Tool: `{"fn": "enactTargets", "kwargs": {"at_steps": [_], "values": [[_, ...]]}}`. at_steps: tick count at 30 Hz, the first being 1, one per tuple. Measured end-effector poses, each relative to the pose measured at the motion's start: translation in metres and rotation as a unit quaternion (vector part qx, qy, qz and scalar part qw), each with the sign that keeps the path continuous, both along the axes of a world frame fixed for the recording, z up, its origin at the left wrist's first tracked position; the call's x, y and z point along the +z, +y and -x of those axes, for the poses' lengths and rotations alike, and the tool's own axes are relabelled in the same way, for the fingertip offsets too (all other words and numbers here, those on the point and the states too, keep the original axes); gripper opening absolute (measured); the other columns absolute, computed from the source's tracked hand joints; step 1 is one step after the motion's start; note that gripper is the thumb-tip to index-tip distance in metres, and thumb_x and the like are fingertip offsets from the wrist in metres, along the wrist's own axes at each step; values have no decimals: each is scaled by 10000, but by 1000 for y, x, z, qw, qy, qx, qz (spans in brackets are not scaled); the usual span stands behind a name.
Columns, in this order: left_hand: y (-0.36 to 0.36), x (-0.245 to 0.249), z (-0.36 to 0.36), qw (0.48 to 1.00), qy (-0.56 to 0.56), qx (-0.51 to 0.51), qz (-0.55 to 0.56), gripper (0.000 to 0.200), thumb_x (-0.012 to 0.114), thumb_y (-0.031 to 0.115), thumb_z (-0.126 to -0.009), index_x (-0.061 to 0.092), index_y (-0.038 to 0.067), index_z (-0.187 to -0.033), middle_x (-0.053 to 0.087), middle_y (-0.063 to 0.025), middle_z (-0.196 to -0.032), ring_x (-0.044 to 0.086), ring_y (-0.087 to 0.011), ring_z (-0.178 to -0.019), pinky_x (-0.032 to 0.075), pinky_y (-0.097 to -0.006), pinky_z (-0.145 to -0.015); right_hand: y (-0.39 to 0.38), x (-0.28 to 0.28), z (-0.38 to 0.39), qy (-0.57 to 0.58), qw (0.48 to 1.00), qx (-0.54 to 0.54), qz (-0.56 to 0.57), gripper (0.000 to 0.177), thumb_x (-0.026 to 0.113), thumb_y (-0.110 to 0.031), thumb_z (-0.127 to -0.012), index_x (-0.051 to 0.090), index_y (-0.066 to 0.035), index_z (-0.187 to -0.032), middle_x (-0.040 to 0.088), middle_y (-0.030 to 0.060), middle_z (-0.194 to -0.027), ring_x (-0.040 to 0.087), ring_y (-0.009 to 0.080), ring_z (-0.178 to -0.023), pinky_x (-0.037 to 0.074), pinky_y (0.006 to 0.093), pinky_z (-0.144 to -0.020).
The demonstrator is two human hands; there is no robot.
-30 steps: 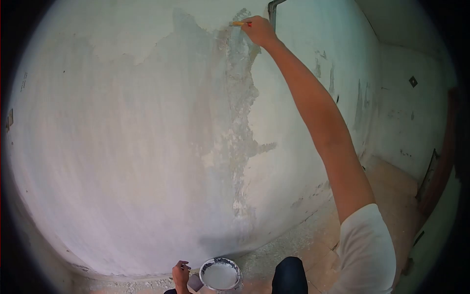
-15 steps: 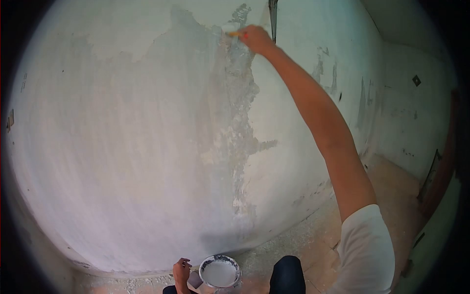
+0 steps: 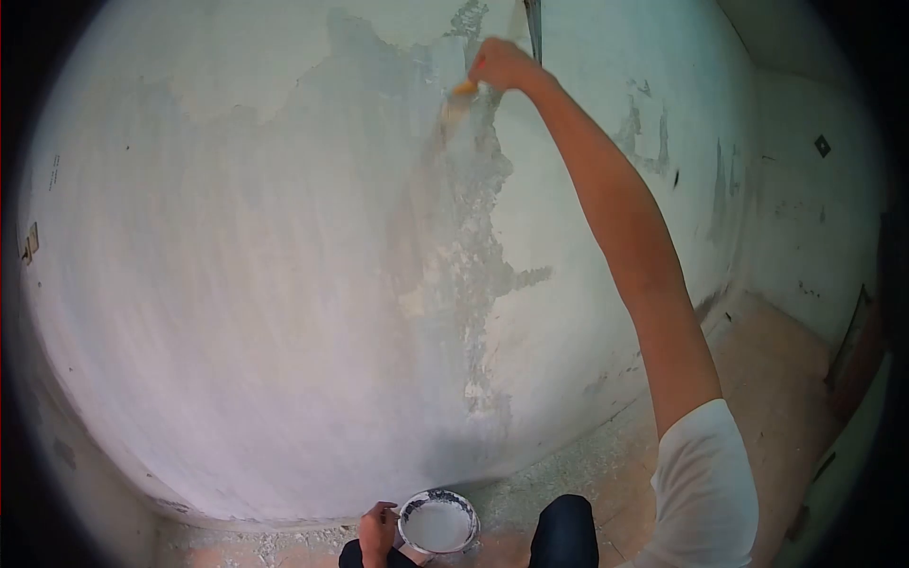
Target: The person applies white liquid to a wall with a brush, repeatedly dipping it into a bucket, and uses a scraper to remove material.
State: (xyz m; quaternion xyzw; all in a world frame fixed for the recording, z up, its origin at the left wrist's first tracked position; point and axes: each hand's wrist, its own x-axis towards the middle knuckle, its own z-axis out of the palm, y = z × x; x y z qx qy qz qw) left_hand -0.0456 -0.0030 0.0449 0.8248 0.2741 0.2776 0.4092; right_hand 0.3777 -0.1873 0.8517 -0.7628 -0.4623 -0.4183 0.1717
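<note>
My right hand (image 3: 502, 66) is raised high against the wall, its fingers closed round the yellow-orange handle of a paintbrush (image 3: 464, 88). The blurred bristles point down and left onto the grey, rough, peeled strip (image 3: 478, 208) of the wall. Low in the view, my left hand (image 3: 377, 535) rests by my knee, just left of a round bucket (image 3: 438, 496) of white liquid. Its fingers are curled, and what they hold, if anything, I cannot make out. Dark smears mark the bucket's inner wall.
The pale wall (image 3: 237, 312) fills most of the view, with more peeled patches (image 3: 649, 137) on its right. Debris lies on the floor (image 3: 559, 488) along its foot. A dark narrow strip (image 3: 534, 28) runs down the wall above my right hand. My knee (image 3: 565, 530) is right of the bucket.
The brush has swung from pointing left to pointing down and left, its bristles now lower on the wall. The view has shifted slightly. My left hand stays beside the bucket.
</note>
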Motion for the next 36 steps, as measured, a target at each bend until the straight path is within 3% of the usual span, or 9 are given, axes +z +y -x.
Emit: {"fn": "enactTargets", "kwargs": {"at_steps": [7, 11, 13, 16, 22, 23, 27, 30, 36], "values": [[0, -7, -27, 993, 104, 0, -60, 205, 657, 194, -1014, 833, 136, -1100, 818, -171, -944, 791, -392, -887, 619, -485, -783, 21, -33, -5, -151, 962, 78, -212, 261, 636, -187, -1026, 813, -13, -946, 791, 245, -957, 777, 440, -908, 619, 551, -827], [-5, -7, -27, 992, 105, -13, -61, 203, 659, 194, -1015, 836, 141, -1099, 819, -162, -940, 793, -383, -877, 620, -481, -778, 30, -185, -18, -76, 987, 59, -127, 277, 515, -130, -1073, 738, 23, -1135, 762, 274, -956, 758, 485, -937, 619, 578, -799], [-14, 10, -21, 991, 117, -17, -66, 203, 660, 193, -1014, 836, 141, -1101, 821, -156, -940, 793, -379, -875, 620, -481, -778, 13, -245, 6, 38, 998, 8, -55, 271, 605, -132, -1035, 786, -50, -1219, 764, 274, -953, 759, 445, -897, 607, 569, -832], [-15, 12, -21, 990, 124, -22, -68, 202, 661, 194, -1014, 836, 143, -1100, 823, -144, -941, 795, -369, -871, 620, -479, -779, -4, -273, 14, 43, 998, 7, 48, 222, 646, -134, -991, 815, -27, -1086, 769, 257, -928, 761, 434, -863, 609, 549, -813], [-3, -6, -38, 989, 117, -25, -86, 205, 650, 174, -1021, 833, 139, -1107, 823, -135, -922, 800, -355, -859, 621, -470, -777, 10, -115, 14, -16, 994, -9, 109, 165, 725, -151, -869, 810, -11, -851, 778, 210, -814, 760, 365, -751, 596, 478, -714], [-4, -2, -41, 992, 109, -21, -60, 205, 650, 169, -1019, 830, 131, -1109, 823, -138, -917, 799, -359, -857, 621, -471, -778, 15, -82, 12, 1, 995, -19, 94, 274, 836, -247, -863, 805, 21, -907, 794, 233, -902, 782, 420, -856, 621, 495, -780], [0, -8, -47, 996, 80, -1, -33, 198, 656, 170, -1013, 824, 110, -1099, 821, -141, -902, 798, -367, -850, 621, -476, -778, 30, -1, 8, -114, 987, -19, -114, 262, 779, -234, -909, 812, 24, -940, 794, 235, -903, 780, 416, -846, 624, 505, -800], [5, -18, -42, 995, 91, -3, -47, 193, 662, 171, -1010, 821, 107, -1097, 821, -143, -911, 797, -374, -867, 622, -478, -781, 16, -19, 18, -144, 961, 52, -229, 253, 724, -220, -957, 811, 17, -955, 791, 245, -917, 778, 431, -870, 626, 517, -820], [15, -23, -13, 988, 122, -7, -89, 189, 672, 195, -999, 828, 133, -1087, 811, -177, -941, 783, -402, -893, 616, -504, -781, 14, -196, 18, -27, 997, 13, -65, 274, 642, -183, -1027, 734, 47, -909, 751, 267, -925, 752, 465, -920, 597, 567, -821]]}}
